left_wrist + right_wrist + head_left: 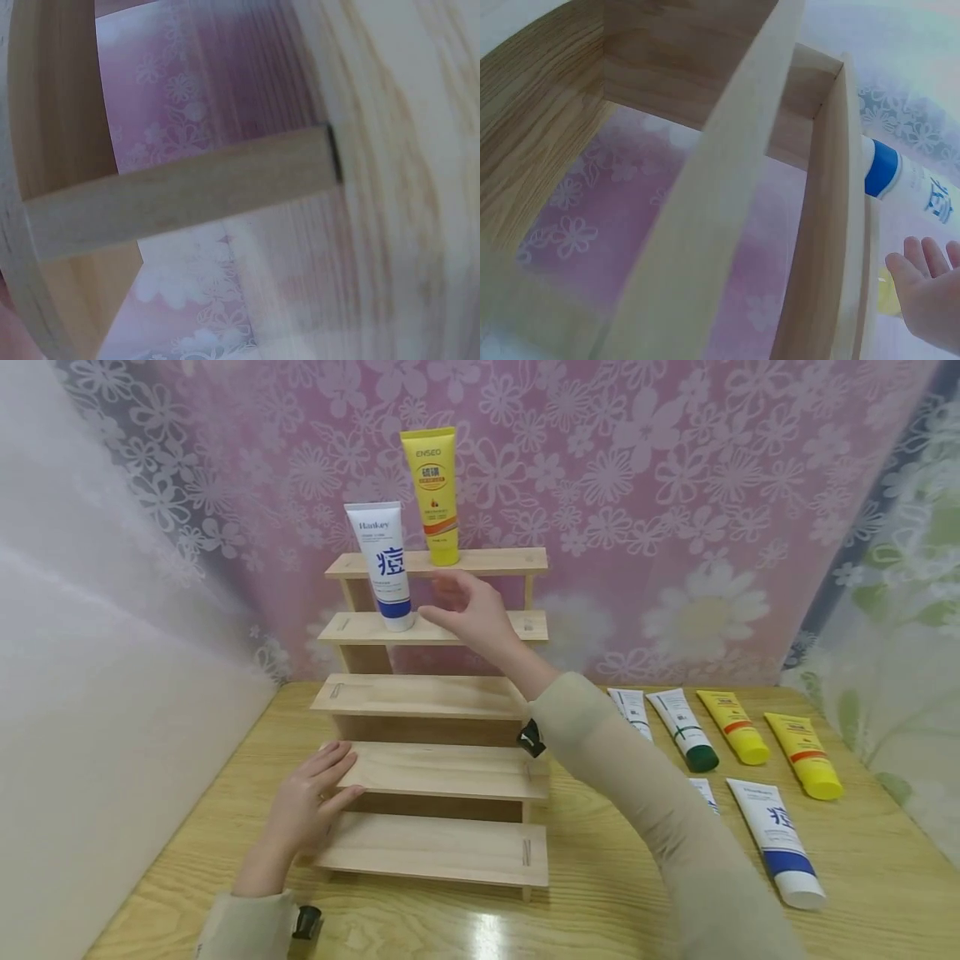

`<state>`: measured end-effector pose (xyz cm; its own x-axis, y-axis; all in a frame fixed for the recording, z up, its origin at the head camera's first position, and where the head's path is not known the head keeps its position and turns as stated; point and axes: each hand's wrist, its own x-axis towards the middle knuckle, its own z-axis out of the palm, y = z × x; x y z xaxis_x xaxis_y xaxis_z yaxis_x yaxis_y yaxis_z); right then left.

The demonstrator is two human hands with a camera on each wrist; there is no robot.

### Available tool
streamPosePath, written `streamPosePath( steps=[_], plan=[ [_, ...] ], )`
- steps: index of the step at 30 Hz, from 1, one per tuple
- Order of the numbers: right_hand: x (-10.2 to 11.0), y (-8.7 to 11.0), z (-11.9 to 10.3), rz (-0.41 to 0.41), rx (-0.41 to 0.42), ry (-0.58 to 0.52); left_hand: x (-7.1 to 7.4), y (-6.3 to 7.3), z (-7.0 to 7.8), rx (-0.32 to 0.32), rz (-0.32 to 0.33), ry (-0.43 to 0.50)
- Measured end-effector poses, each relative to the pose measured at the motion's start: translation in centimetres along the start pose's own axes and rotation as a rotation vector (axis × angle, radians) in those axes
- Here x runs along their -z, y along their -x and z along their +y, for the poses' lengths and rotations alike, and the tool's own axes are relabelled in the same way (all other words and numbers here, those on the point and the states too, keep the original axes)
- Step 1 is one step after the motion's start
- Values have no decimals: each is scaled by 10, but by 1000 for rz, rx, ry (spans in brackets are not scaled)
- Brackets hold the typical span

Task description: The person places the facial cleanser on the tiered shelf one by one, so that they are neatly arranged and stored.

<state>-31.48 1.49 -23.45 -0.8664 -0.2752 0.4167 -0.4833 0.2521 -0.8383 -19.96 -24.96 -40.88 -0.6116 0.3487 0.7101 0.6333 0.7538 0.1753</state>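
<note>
A white and blue Hankey tube (381, 560) stands upright on its cap at the left of the second shelf from the top of the stepped wooden rack (420, 697). Above it, a yellow ENSEO tube (433, 493) stands on the top shelf. My right hand (476, 610) is just right of the white tube, apart from it, fingers spread and holding nothing; the right wrist view also has this hand (930, 292) near the tube's blue band (883, 169). My left hand (311, 789) rests on the left end of a lower shelf, fingers extended.
Several tubes lie on the wooden table (592, 893) at the right: a white and blue tube (776, 839), a white tube with a green cap (684, 727), and yellow tubes (804, 753). My right sleeve partly covers others. A floral curtain (637, 510) hangs behind the rack.
</note>
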Motion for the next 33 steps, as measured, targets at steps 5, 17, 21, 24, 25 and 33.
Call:
streamPosePath(
  steps=[5,17,21,24,25,33],
  plan=[
    [15,15,2,-22,9,-19,0,1,0,15,-13,3],
    [50,66,14,-162,63,3,-3,1,-3,-4,9,1],
    [60,87,19,-179,60,50,-2,0,-3,-15,18,14],
    [67,104,22,-180,76,82,-2,0,-2,-24,21,17],
    [69,109,23,-177,83,93,-2,1,-2,-21,20,17],
    [88,147,39,-163,170,242,-2,1,-2,-19,22,15]
  ],
)
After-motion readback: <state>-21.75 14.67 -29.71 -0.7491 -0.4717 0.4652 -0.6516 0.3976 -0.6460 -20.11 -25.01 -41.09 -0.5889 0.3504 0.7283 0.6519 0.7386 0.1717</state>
